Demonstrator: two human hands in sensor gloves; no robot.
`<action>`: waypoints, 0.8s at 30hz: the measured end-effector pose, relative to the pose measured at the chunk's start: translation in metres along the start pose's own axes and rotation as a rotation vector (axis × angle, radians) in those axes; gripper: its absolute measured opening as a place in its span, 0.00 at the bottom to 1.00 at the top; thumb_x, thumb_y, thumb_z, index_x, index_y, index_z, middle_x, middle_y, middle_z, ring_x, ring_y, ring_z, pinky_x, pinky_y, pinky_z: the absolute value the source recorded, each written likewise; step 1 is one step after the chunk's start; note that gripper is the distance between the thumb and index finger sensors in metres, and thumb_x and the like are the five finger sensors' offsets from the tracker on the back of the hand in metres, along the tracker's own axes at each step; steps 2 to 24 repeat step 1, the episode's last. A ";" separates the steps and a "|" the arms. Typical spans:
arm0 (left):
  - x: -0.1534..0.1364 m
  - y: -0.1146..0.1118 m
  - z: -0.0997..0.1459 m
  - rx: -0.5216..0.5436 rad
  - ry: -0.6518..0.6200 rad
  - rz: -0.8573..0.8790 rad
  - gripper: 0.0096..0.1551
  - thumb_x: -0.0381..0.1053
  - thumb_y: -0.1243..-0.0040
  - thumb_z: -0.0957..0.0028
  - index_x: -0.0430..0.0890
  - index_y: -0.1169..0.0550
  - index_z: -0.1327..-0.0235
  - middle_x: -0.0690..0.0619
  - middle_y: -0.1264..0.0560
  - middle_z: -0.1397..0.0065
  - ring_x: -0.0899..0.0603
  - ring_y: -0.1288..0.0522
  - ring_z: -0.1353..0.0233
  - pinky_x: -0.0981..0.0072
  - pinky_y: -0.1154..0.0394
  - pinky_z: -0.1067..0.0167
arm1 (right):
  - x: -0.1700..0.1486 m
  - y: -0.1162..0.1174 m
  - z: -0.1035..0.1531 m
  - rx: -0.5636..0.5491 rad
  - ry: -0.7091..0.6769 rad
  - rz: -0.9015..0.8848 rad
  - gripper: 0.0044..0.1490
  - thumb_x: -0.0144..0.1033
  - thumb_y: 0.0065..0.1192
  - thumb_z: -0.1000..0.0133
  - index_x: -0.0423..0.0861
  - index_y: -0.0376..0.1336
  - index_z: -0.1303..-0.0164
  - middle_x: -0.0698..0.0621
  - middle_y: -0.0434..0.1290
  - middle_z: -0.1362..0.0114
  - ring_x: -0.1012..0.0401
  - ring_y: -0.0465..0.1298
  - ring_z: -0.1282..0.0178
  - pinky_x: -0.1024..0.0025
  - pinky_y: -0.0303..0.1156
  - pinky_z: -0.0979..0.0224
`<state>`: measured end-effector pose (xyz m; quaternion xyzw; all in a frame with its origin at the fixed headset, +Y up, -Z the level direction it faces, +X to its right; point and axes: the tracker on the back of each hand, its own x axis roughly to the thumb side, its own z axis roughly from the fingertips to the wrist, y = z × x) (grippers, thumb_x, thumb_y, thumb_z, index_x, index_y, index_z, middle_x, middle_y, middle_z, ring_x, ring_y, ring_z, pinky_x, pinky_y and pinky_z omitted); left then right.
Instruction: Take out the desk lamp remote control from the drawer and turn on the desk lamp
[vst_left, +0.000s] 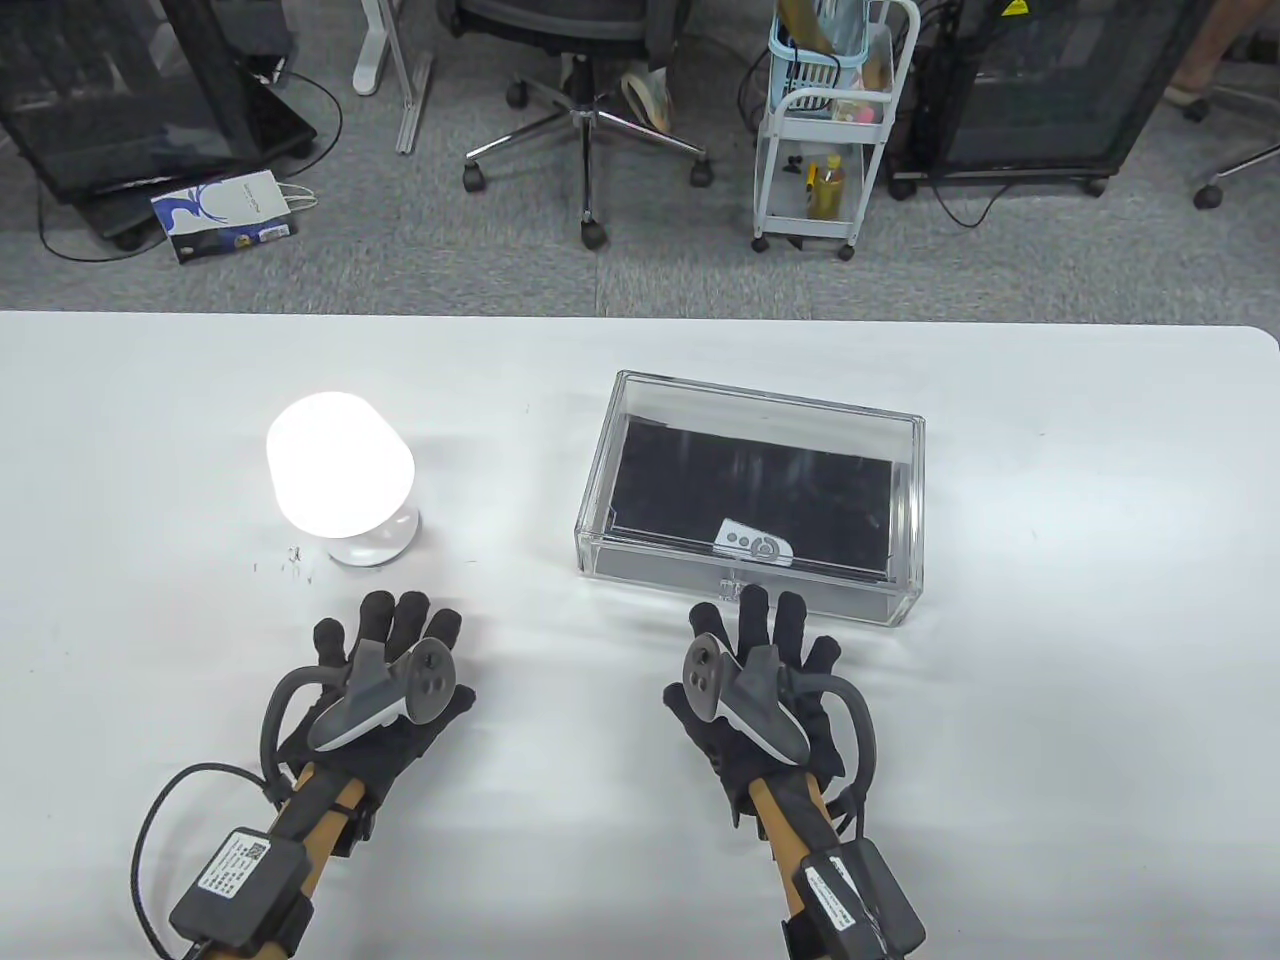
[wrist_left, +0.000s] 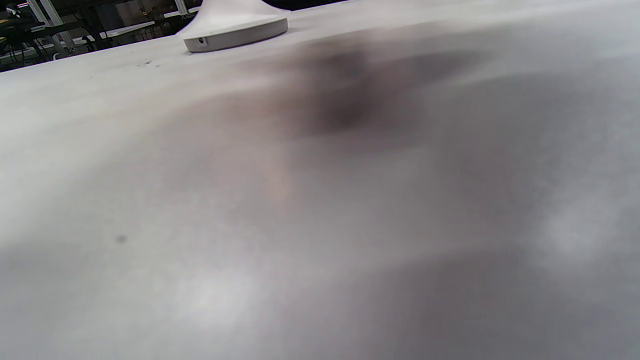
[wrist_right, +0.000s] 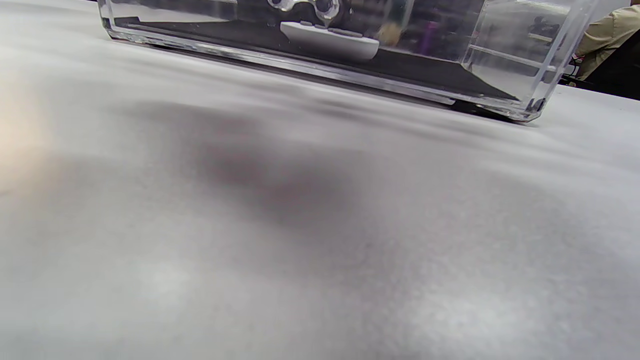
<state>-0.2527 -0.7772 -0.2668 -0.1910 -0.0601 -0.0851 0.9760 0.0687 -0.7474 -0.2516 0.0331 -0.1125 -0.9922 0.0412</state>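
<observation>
This is an office, or a lab set up inside one: grey carpet tile runs past the far edge of a wide white table (vst_left: 1050, 440). Up at twelve o'clock a swivel chair (vst_left: 588, 90) stands on its chrome star base with castors, and at one o'clock there's a small white rolling cart (vst_left: 830, 130) stacked with bottles and a blue basket. At eleven o'clock sit a dark mesh-sided rack on wheels (vst_left: 130, 90) and a paper shopping bag (vst_left: 225, 213) on the floor, and a second dark rack (vst_left: 1040, 90) sits at two o'clock with cables trailing across the carpet.
</observation>
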 end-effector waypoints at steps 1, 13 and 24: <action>0.000 0.000 0.000 -0.002 0.000 0.000 0.45 0.78 0.72 0.56 0.69 0.64 0.26 0.59 0.68 0.13 0.41 0.71 0.13 0.28 0.65 0.27 | 0.000 0.000 0.000 0.002 0.000 0.000 0.52 0.80 0.40 0.57 0.72 0.32 0.25 0.53 0.31 0.14 0.46 0.35 0.13 0.37 0.45 0.17; 0.000 0.000 0.000 -0.002 0.000 0.000 0.45 0.78 0.72 0.56 0.69 0.64 0.26 0.59 0.68 0.13 0.41 0.71 0.13 0.28 0.65 0.27 | 0.000 0.000 0.000 0.002 0.000 0.000 0.52 0.80 0.40 0.57 0.72 0.32 0.25 0.53 0.31 0.14 0.46 0.35 0.13 0.37 0.45 0.17; 0.000 0.000 0.000 -0.002 0.000 0.000 0.45 0.78 0.72 0.56 0.69 0.64 0.26 0.59 0.68 0.13 0.41 0.71 0.13 0.28 0.65 0.27 | 0.000 0.000 0.000 0.002 0.000 0.000 0.52 0.80 0.40 0.57 0.72 0.32 0.25 0.53 0.31 0.14 0.46 0.35 0.13 0.37 0.45 0.17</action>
